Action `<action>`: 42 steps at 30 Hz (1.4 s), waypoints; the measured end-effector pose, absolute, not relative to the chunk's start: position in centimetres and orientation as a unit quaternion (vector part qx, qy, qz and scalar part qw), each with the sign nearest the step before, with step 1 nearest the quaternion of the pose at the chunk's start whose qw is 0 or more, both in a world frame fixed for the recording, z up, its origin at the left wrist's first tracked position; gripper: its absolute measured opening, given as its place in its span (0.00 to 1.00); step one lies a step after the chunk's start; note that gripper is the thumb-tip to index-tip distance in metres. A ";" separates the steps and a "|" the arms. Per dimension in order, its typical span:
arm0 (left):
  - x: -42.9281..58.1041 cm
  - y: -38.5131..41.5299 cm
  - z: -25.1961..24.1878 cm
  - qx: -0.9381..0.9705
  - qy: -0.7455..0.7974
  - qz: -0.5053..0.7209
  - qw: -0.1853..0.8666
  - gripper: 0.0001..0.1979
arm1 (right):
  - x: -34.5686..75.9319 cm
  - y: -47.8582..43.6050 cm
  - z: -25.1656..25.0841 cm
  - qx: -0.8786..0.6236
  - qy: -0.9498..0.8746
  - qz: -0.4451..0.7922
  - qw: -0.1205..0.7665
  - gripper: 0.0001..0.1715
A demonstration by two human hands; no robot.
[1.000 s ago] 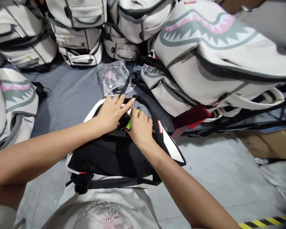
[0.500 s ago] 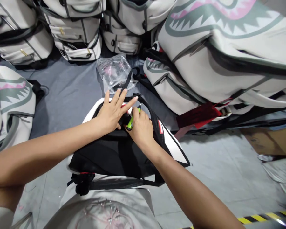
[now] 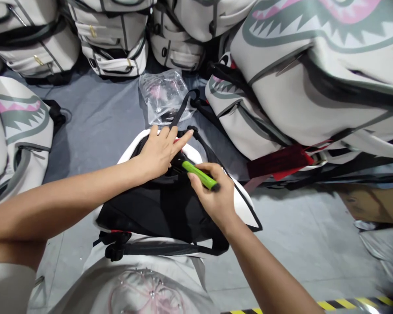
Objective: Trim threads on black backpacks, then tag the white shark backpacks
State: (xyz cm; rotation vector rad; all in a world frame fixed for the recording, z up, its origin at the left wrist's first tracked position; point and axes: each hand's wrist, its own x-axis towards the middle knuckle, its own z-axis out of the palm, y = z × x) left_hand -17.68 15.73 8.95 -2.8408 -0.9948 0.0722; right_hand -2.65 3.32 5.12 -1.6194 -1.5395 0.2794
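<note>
A backpack (image 3: 157,205) with a black back panel and white edges lies face down on the grey floor in front of me. My left hand (image 3: 160,150) rests flat on its top end, fingers stretched out toward the strap. My right hand (image 3: 214,198) is closed round a slim green tool (image 3: 199,175) with a dark tip, held just above the bag's upper right part. A black strap (image 3: 183,109) runs from the bag's top toward a clear plastic bag (image 3: 165,96).
Grey-white backpacks with shark-mouth prints are piled at the right (image 3: 314,74), along the back (image 3: 114,43) and at the left (image 3: 16,126). A red tag (image 3: 278,161) hangs under the right pile. Brown cardboard (image 3: 370,205) lies at the right; striped tape (image 3: 347,303) marks the floor.
My right hand has drawn back to the right and turned the green tool so it lies across the hand. The left hand stays flat on the bag's top.
</note>
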 end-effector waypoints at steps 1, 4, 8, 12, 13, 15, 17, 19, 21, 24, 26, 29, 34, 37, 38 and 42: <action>-17.6 15.8 9.0 -0.941 -0.332 0.029 0.062 0.52 | -2.5 3.8 5.4 -0.640 -0.626 0.161 0.415 0.07; -17.4 16.0 9.1 -0.941 -0.331 0.040 0.060 0.50 | -1.7 5.3 6.5 -0.605 -0.671 0.254 0.345 0.08; -17.7 16.2 9.0 -0.945 -0.325 0.026 0.036 0.50 | -0.9 6.1 7.6 -0.593 -0.699 0.272 0.291 0.12; -17.7 16.6 8.7 -0.943 -0.331 0.020 0.012 0.50 | -1.5 5.6 7.4 -0.588 -0.736 0.199 0.270 0.11; -17.7 16.7 8.6 -0.943 -0.333 0.021 0.009 0.50 | -1.8 5.4 7.2 -0.590 -0.742 0.173 0.267 0.11; -17.6 16.8 8.5 -0.942 -0.334 0.017 -0.002 0.50 | -2.4 5.0 6.8 -0.597 -0.743 0.134 0.273 0.11; -17.5 16.9 8.4 -0.943 -0.332 0.007 -0.019 0.48 | -2.9 4.7 6.4 -0.601 -0.736 0.119 0.289 0.11; -17.4 17.0 8.4 -0.944 -0.329 -0.001 -0.033 0.47 | -3.3 4.6 6.2 -0.605 -0.728 0.119 0.301 0.11; -17.4 17.0 8.5 -0.943 -0.329 -0.004 -0.042 0.46 | -3.5 4.5 6.1 -0.615 -0.719 0.115 0.302 0.10; -17.4 16.9 8.7 -0.942 -0.333 0.006 -0.043 0.45 | -3.7 4.4 6.3 -0.626 -0.709 0.110 0.304 0.10; -17.4 16.9 8.8 -0.942 -0.334 0.014 -0.041 0.44 | -4.0 4.4 6.5 -0.630 -0.709 0.114 0.298 0.09; -17.4 17.0 8.7 -0.943 -0.330 0.007 -0.046 0.44 | -4.3 4.4 6.7 -0.640 -0.707 0.091 0.286 0.09; -17.5 17.1 8.5 -0.944 -0.328 0.000 -0.043 0.42 | -4.7 4.3 6.9 -0.641 -0.704 0.100 0.288 0.09; -17.4 17.0 8.7 -0.944 -0.329 0.011 -0.031 0.41 | -4.9 4.3 6.9 -0.648 -0.697 0.094 0.292 0.08; -17.5 17.0 8.7 -0.944 -0.329 0.015 -0.028 0.41 | -5.0 4.3 6.9 -0.649 -0.693 0.097 0.297 0.08; -17.6 16.9 8.9 -0.943 -0.332 0.023 -0.016 0.39 | -5.4 4.1 6.9 -0.679 -0.665 0.078 0.302 0.07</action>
